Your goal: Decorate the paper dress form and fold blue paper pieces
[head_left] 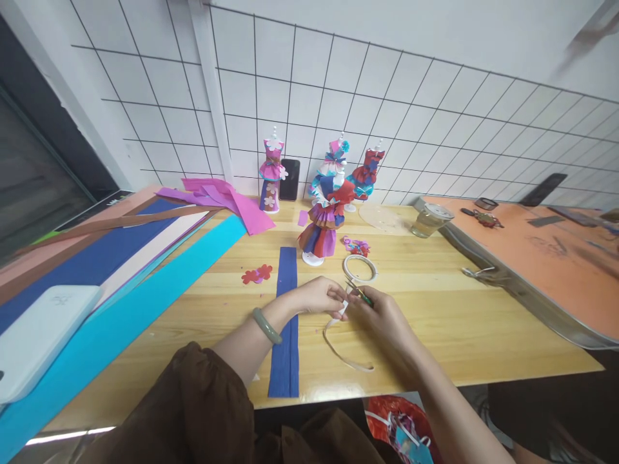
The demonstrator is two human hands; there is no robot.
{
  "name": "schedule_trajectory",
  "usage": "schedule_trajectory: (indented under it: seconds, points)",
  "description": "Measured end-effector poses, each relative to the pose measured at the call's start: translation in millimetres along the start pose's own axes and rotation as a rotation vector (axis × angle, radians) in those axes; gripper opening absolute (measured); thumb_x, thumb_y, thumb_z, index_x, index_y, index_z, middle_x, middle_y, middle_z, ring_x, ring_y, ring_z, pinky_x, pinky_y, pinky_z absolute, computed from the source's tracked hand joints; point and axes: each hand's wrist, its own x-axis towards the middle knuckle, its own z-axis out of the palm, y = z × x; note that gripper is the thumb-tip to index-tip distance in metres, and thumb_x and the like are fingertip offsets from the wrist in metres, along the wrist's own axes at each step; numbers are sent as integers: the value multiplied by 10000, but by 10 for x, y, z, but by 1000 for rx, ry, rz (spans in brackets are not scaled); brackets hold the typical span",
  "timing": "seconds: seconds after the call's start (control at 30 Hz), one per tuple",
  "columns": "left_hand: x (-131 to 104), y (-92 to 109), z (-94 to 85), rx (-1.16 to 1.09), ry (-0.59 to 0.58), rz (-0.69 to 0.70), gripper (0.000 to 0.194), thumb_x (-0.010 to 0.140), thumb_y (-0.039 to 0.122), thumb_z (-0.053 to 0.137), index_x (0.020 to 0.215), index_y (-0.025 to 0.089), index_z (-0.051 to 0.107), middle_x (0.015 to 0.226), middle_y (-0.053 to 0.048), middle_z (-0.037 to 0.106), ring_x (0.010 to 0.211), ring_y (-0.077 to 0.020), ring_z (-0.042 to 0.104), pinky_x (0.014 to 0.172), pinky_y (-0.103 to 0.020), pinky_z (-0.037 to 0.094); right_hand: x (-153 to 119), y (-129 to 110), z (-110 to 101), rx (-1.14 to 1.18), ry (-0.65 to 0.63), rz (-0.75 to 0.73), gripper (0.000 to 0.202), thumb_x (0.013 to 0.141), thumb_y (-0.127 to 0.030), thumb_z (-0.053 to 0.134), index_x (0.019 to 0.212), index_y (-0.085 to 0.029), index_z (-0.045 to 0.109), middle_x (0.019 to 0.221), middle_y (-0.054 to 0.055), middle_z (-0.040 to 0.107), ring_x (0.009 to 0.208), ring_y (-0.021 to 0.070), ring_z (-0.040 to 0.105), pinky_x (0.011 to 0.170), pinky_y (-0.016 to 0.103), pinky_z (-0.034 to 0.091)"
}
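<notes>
My left hand (pixel 322 296), with a green bangle at the wrist, pinches a narrow strip of pale tape (pixel 345 307). The strip's tail curls down onto the table below the fingers. My right hand (pixel 384 312) is closed around small scissors (pixel 366 299) with green on the handle, their blades pointing up and left beside the tape. Just beyond both hands lies a roll of tape (pixel 375 271). Beneath my left forearm runs a folded strip of dark blue crepe paper (pixel 284 361). Red and pink paper flowers (pixel 256 275) lie left of it.
Several small dress forms in paper dresses, one nearest (pixel 325 222), stand at the back by a dark phone (pixel 290 179). Coloured paper sheets (pixel 193 258) and a white phone (pixel 51 335) cover the left. A glass of liquid (pixel 428 222) sits near an orange-topped surface (pixel 541 270).
</notes>
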Motion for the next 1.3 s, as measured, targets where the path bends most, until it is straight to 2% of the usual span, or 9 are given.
schedule_trajectory:
  seconds: [0.13, 0.23, 0.3, 0.53, 0.63, 0.77, 1.0, 1.17, 1.3]
  points:
    - [13, -36, -14, -30, -1, -10, 224, 609, 170, 642, 810, 92, 586, 714, -45, 608, 645, -158, 627, 653, -311, 487, 26, -14, -36, 290, -130, 92, 313, 756, -430, 498, 796, -133, 591, 604, -4, 536, 547, 113, 475, 517, 217, 357]
    - [24, -63, -24, -47, 0, -21, 283, 612, 212, 660, 854, 93, 573, 759, -65, 611, 632, -156, 628, 654, -325, 489, 22, 7, -72, 398, -69, 221, 424, 760, -466, 485, 998, -122, 562, 468, -69, 343, 401, 65, 300, 401, 197, 218]
    - [28, -73, -32, -57, -2, -14, 314, 619, 238, 664, 881, 96, 566, 787, -76, 611, 639, -156, 630, 666, -334, 490, 7, 1, -105, 405, -1, 252, 486, 755, -485, 484, 1072, -119, 531, 457, -82, 281, 390, 62, 254, 391, 199, 178]
    - [28, -63, -63, -110, -5, 17, 384, 622, 252, 674, 950, 100, 545, 811, -84, 613, 671, -162, 631, 688, -339, 489, -161, -39, -212, 105, -68, 105, 387, 790, -503, 397, 836, -161, 570, 618, 6, 526, 578, 135, 472, 519, 225, 366]
    - [19, -49, -70, -112, -20, 25, 398, 617, 245, 680, 962, 102, 540, 794, -76, 609, 688, -176, 633, 680, -342, 489, -219, 18, -243, -60, -142, 74, 374, 813, -488, 357, 714, -177, 538, 653, 17, 552, 626, 155, 496, 571, 240, 392]
    - [11, -39, -69, -119, -22, 24, 412, 603, 247, 693, 954, 100, 534, 779, -78, 609, 688, -187, 635, 665, -344, 490, -228, 52, -288, -185, -201, 87, 369, 823, -475, 344, 703, -185, 538, 624, 9, 561, 587, 156, 499, 557, 250, 386]
    - [11, -39, -66, -107, -25, 27, 424, 595, 248, 698, 959, 106, 532, 776, -71, 611, 661, -165, 629, 656, -334, 490, -177, 10, -309, -114, -149, 55, 356, 814, -459, 375, 708, -177, 565, 676, 27, 599, 651, 174, 534, 582, 248, 406]
    - [-14, -7, -45, -90, -35, 20, 376, 617, 238, 679, 944, 107, 549, 758, -61, 612, 643, -151, 625, 657, -327, 492, -57, -51, -134, 87, -45, 39, 365, 759, -456, 476, 920, -147, 583, 857, 59, 626, 798, 206, 561, 674, 266, 424]
    - [-16, -3, -35, -88, -34, 20, 346, 623, 236, 670, 925, 104, 563, 726, -53, 615, 634, -147, 624, 648, -314, 493, 5, -58, 32, 58, 15, 43, 347, 758, -437, 479, 892, -138, 592, 695, 31, 611, 652, 171, 555, 562, 245, 413]
